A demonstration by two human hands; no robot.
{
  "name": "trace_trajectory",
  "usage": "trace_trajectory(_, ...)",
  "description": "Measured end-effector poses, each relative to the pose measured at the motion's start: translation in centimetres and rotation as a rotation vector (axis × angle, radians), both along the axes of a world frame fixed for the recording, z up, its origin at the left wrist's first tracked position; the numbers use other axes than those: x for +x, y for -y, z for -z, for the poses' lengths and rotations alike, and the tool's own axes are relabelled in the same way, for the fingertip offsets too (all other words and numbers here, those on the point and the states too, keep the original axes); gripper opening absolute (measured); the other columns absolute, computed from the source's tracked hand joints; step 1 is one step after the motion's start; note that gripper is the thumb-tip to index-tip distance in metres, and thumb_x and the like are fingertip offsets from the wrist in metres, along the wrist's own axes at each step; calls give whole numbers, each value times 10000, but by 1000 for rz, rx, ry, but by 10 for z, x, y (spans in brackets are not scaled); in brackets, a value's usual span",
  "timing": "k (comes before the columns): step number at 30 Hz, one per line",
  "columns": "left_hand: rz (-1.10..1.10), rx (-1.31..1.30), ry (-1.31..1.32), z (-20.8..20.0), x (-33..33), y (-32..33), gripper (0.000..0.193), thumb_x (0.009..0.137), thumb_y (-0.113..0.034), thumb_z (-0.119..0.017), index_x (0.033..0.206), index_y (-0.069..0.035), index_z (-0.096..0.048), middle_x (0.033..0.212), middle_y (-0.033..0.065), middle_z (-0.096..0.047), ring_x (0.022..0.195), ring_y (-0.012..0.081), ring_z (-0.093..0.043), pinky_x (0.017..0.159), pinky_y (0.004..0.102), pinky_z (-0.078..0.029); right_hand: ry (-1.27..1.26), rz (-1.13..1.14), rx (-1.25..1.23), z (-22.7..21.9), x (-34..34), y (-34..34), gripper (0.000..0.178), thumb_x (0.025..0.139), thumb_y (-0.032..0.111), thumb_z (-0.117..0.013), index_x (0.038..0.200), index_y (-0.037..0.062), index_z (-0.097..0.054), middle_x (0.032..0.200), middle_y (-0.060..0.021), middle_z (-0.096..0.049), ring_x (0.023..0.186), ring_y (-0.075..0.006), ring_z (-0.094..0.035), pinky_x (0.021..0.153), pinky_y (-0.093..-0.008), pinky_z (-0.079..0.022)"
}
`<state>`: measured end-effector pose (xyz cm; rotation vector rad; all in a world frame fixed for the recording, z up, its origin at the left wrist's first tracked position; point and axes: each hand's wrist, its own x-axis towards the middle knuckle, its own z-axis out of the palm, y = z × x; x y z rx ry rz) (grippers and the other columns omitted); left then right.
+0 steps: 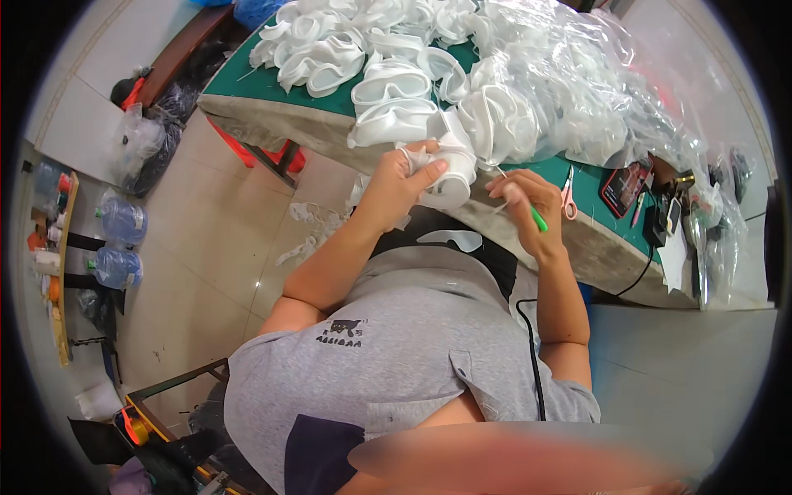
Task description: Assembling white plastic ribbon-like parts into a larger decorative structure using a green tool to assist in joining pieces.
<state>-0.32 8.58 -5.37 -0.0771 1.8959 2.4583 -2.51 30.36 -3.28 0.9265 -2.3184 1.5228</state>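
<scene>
the held white piece (452, 177) looks smooth and matt, perhaps foam or moulded cloth; the view is too coarse to be sure. the slim tool (539, 219) has a glossy green plastic handle. clear, crinkled plastic sheeting (569, 74) shines over the desk (247, 82), whose green top is matt, its drape (594, 252) dull, creased cloth. the scissors (569, 202) have smooth pink plastic handles. the floor tiles (214, 231) are glossy; the shirt (412, 330) is soft, matt cloth.

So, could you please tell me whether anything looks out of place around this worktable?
Mildly, yes: tangled white scraps lie low beside the green-topped table, apparently on the floor, and a loose white cutout sits on the person's lap, apart from the goggle-shaped white pieces heaped on top.
</scene>
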Motion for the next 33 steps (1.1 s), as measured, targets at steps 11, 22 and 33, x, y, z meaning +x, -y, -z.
trace_trajectory(11,-51,-14,-150,-18,12,-9,193,862,-157,-680,980,-4,-684,654,-58,-569,504,-5,-410,436,176,-288,-230,-60,-121,-15,4,15,125,852,-7,-616,976,-18,-623,904,-129,-661,817,-191,-618,739,-258,-479)
trace_trajectory(22,-55,-66,-129,-9,11,-5,289,871,-214,-663,1058,6,-679,579,-37,-559,438,13,-427,401,188,-318,-638,-63,25,-3,6,21,205,752,-11,-691,952,-10,-647,848,-139,-651,733,-241,-630,648,-309,-500)
trace_trajectory(33,-110,-193,-213,-14,13,-8,233,854,-139,-678,1015,29,-673,667,2,-618,451,2,-420,401,166,-302,-591,-28,159,-7,4,20,183,755,12,-698,930,9,-647,844,-108,-635,728,-247,-612,627,-312,-481)
